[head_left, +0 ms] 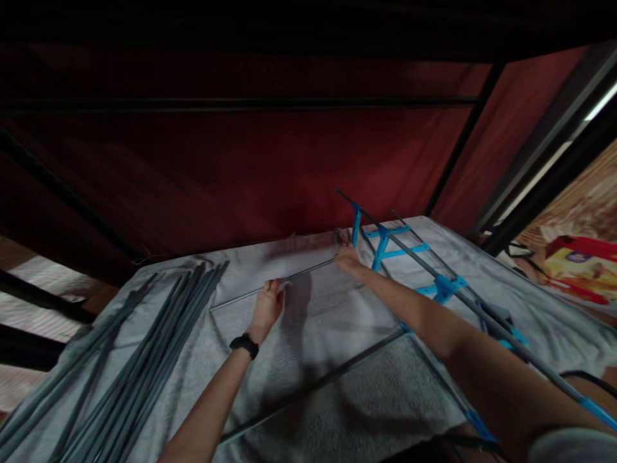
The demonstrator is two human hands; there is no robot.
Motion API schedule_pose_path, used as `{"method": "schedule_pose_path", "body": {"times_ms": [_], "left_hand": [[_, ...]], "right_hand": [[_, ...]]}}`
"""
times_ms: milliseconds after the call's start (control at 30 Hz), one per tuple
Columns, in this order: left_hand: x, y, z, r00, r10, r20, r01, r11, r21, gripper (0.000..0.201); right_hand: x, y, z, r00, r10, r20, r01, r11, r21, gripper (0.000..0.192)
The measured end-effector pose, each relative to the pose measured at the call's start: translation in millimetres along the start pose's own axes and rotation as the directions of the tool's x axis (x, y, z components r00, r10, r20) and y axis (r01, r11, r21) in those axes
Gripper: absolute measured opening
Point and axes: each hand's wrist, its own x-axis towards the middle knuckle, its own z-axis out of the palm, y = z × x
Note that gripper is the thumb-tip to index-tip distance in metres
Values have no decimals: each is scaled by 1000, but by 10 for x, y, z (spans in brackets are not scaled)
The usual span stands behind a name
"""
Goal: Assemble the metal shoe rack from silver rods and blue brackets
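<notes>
A thin grey tube [310, 269] runs from left to right across the pale sheet. My left hand [268, 302], with a black band [244, 346] on its wrist, is closed round the tube near its middle. My right hand [346, 256] is closed at the tube's right end, close to an upright blue plastic connector [356, 225]; its fingertips are partly hidden. Beyond my right arm lies a partly built frame of grey tubes and blue connectors [444, 288]. Another tube [313, 384] joins that frame at a blue connector and slants toward me.
A bundle of loose grey tubes [159, 347] lies on the left of the pale sheet [308, 334]. Dark metal bars [241, 104] and a dark red panel [265, 173] close off the back. Outside at right stands a red and yellow box [583, 267].
</notes>
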Motion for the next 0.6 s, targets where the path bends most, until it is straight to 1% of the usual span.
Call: {"method": "schedule_pose_path", "body": {"times_ms": [33,100,167,233,300,333,400,467,533,600], "left_hand": [[45,-81,9,1000,4,16,-5,999,51,37],[102,-247,9,998,6,61,-15,989,150,38],[144,-412,4,992,0,123,-27,975,221,39],[195,-564,12,984,-16,177,-30,967,252,40],[262,-699,40,975,-25,219,-31,968,249,40],[298,-760,62,971,-26,237,-32,971,237,40],[367,-870,109,965,-22,262,-28,982,187,37],[419,-962,145,965,-1,263,-24,996,91,35],[448,-1030,154,960,31,280,-30,1000,-5,38],[460,-1069,137,943,57,329,-41,998,-54,45]], "right_hand": [[-1,60,131,995,80,-58,-80,997,9,45],[-9,220,346,961,217,-170,-214,976,39,56],[9,407,498,923,294,-247,-283,956,82,66],[86,589,590,894,343,-289,-321,939,122,71],[227,750,627,880,370,-298,-339,929,151,72],[313,822,631,880,373,-292,-340,927,161,71],[489,949,623,893,361,-267,-325,930,170,65],[629,1061,617,910,340,-237,-305,937,171,58],[701,1158,636,923,321,-214,-290,943,163,55],[709,1235,683,928,311,-203,-285,947,150,54]]}}
